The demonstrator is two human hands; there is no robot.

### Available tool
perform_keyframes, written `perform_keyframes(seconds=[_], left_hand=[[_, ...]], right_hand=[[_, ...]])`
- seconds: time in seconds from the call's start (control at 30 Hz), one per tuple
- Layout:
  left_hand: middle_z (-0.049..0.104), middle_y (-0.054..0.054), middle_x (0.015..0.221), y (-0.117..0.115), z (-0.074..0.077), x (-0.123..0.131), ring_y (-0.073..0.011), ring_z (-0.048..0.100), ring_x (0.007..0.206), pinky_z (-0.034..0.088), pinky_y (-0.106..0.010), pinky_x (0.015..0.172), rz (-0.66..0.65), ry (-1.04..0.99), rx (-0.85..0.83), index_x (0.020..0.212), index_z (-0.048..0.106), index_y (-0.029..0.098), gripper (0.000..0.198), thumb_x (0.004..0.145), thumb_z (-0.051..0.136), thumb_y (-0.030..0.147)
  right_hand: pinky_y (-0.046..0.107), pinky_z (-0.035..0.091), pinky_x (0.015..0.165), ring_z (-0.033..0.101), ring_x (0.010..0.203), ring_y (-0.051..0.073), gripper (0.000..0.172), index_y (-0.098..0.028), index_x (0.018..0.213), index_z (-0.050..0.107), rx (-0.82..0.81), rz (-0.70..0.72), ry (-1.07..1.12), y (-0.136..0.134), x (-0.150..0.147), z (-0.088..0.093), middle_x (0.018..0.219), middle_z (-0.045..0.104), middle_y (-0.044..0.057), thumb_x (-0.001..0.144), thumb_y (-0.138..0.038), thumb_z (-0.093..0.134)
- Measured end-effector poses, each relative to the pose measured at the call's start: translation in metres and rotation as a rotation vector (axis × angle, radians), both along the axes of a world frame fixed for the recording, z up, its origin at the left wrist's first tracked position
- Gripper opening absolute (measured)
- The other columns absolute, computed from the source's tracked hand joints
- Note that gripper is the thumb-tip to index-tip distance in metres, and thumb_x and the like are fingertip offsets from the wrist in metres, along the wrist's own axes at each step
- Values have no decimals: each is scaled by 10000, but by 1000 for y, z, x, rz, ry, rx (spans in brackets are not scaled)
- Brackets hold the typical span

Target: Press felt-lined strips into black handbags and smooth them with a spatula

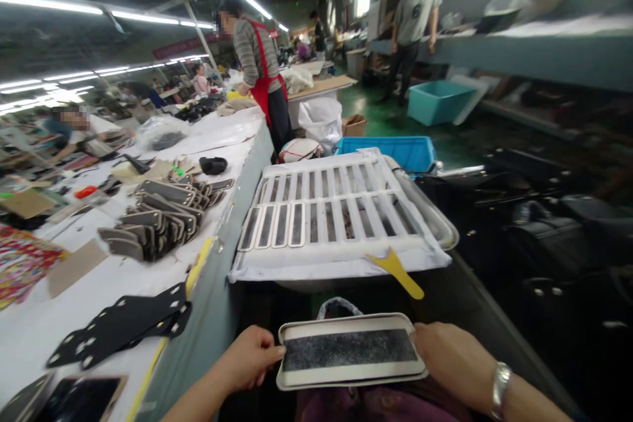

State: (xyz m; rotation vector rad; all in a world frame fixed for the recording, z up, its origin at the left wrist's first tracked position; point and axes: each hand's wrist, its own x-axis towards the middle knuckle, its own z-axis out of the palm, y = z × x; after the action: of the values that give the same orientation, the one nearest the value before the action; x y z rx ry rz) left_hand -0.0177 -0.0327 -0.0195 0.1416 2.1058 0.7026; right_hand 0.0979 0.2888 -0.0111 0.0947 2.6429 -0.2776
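Observation:
Between my hands is a rectangular panel [349, 349] with rounded corners, a cream border and a dark grey strip along its middle. My left hand [252, 359] pinches its left end between thumb and fingers. At the opposite end, my right hand [450, 362] grips the edge, its fingertips partly hidden behind the panel. Beyond it lies a white slatted rack [341, 260]. Several similar narrow panels [297, 224] rest in a row on the rack's left part. A yellow flat scraper-like tool [398, 273] leans over the rack's near edge.
On the left, a white-covered table [217, 171] bears a pile of stacked panels [158, 211] and black pieces with metal studs [123, 320]. A blue crate [390, 151] stands behind the rack. A co-worker in a red apron [264, 72] stands by the table; another person [415, 20] stands farther back.

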Motion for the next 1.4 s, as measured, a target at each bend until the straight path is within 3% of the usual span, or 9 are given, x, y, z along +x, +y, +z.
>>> perform_keyframes(seconds=[0.13, 0.2, 0.3, 0.5, 0.6, 0.67, 0.87, 1.1, 1.4], left_hand=[[625, -75, 908, 43, 0, 30, -199, 587, 871, 466, -323, 802, -374, 709, 68, 920, 614, 195, 232, 846, 407, 271], [548, -88, 1210, 73, -6, 47, -237, 513, 1096, 423, -343, 944, -641, 734, 241, 1215, 529, 251, 393, 827, 486, 296], [449, -94, 1347, 112, -16, 59, -316, 464, 1145, 414, -420, 975, -844, 661, 264, 1351, 400, 255, 673, 736, 630, 401], [409, -103, 1381, 127, -21, 52, -322, 460, 1101, 447, -460, 929, -904, 676, 208, 1372, 369, 223, 704, 751, 612, 448], [401, -121, 1385, 125, -19, 53, -342, 443, 1114, 457, -474, 910, -909, 661, 195, 1375, 365, 205, 755, 737, 614, 524], [392, -128, 1393, 125, -18, 54, -351, 434, 1126, 461, -478, 902, -913, 652, 189, 1378, 358, 199, 782, 726, 622, 541], [380, -160, 1397, 127, -19, 57, -358, 448, 1106, 491, -504, 827, -942, 654, 147, 1396, 314, 181, 808, 732, 628, 519], [383, -165, 1396, 123, -28, 60, -362, 455, 1097, 497, -490, 810, -946, 663, 158, 1409, 281, 200, 869, 699, 659, 527], [391, -168, 1391, 124, -31, 60, -371, 445, 1104, 499, -488, 789, -941, 696, 174, 1405, 293, 180, 835, 715, 642, 494]], right_hand=[[341, 477, 685, 653, 833, 286, 272, -104, 821, 691, 23, -17, -86, -9, 0, 13, 866, 682, 179, 814, -131, 421], [357, 477, 717, 646, 861, 292, 271, -105, 829, 689, 33, -63, -93, -11, 1, 13, 878, 679, 186, 816, -141, 420], [391, 475, 745, 639, 881, 313, 297, -96, 826, 676, 5, -137, -105, -10, 2, 11, 880, 670, 216, 846, -197, 397], [276, 520, 604, 671, 679, 193, 532, -104, 859, 606, -327, -342, -254, 10, 6, 2, 803, 681, 154, 950, -362, 149], [218, 497, 484, 650, 553, 140, 667, -108, 907, 560, -786, -700, -322, 24, 12, -4, 757, 671, 121, 934, -479, 7], [205, 480, 449, 638, 516, 134, 616, -106, 885, 540, -925, -902, -276, 29, 15, -7, 716, 660, 108, 921, -542, 107], [169, 413, 371, 620, 477, 136, 355, -153, 689, 522, -596, -640, -185, 20, 18, -15, 615, 656, 57, 832, -471, 459], [145, 289, 335, 587, 403, 108, 299, -188, 530, 390, -340, -447, -16, 0, 14, -7, 443, 563, 11, 818, -265, 381], [147, 318, 302, 585, 385, 129, 238, -194, 565, 422, -562, -561, -59, 7, 12, -22, 437, 571, -10, 781, -290, 453]])
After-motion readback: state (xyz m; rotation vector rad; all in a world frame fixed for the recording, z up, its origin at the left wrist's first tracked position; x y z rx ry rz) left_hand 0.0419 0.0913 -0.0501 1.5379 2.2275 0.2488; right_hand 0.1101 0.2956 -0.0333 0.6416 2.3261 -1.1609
